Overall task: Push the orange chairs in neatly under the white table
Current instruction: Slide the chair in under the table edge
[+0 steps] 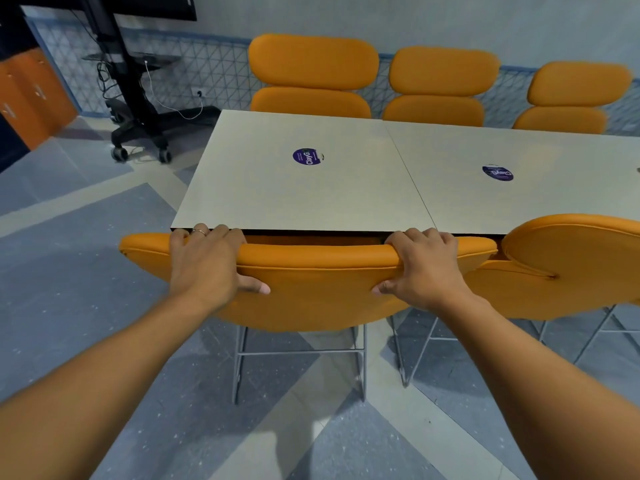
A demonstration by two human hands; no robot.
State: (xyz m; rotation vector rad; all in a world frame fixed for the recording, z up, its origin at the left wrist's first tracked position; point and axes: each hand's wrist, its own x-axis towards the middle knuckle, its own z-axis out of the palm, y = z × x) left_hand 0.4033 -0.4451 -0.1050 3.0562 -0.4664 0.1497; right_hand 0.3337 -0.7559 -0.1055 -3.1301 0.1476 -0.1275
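An orange chair (318, 292) stands right in front of me, its backrest close against the near edge of the white table (346, 188). My left hand (207, 261) grips the top of the backrest on the left, fingers over the rim. My right hand (422, 265) grips it on the right in the same way. The seat is hidden under the table top. A second orange chair (571, 265) stands beside it on the right, its back touching the first. Three orange chairs (313, 74) line the table's far side, backs upright against the edge.
A black wheeled screen stand (138, 109) with cables stands at the far left of the table. Orange cabinets (31, 95) line the left wall. Two purple round stickers (307, 156) lie on the table top. Grey patterned floor stretches on my left.
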